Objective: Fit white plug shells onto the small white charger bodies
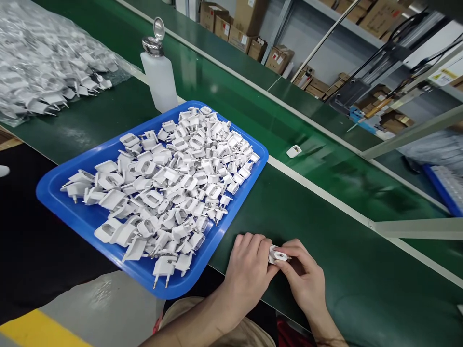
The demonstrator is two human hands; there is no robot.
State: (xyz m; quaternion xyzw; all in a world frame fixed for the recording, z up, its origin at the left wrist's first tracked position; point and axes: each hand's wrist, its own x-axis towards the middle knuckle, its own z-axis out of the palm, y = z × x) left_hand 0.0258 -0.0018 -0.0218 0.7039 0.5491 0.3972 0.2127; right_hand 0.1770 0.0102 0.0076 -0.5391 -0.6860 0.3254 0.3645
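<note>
Both my hands meet over the green table near its front edge, pinching one small white plug adapter (277,255) between them. My left hand (246,272) is curled, its fingers closed on the adapter's left side. My right hand (306,274) grips the right side with thumb and fingertips. Just to the left lies a blue tray (72,212) heaped with several white plug adapters (170,188), some with metal pins pointing out.
A white dispenser bottle (159,77) with a metal top stands behind the tray. A clear bag of more white adapters (43,62) lies at the far left. One loose adapter (294,151) sits on the green conveyor belt (325,164). Cardboard boxes fill shelves beyond.
</note>
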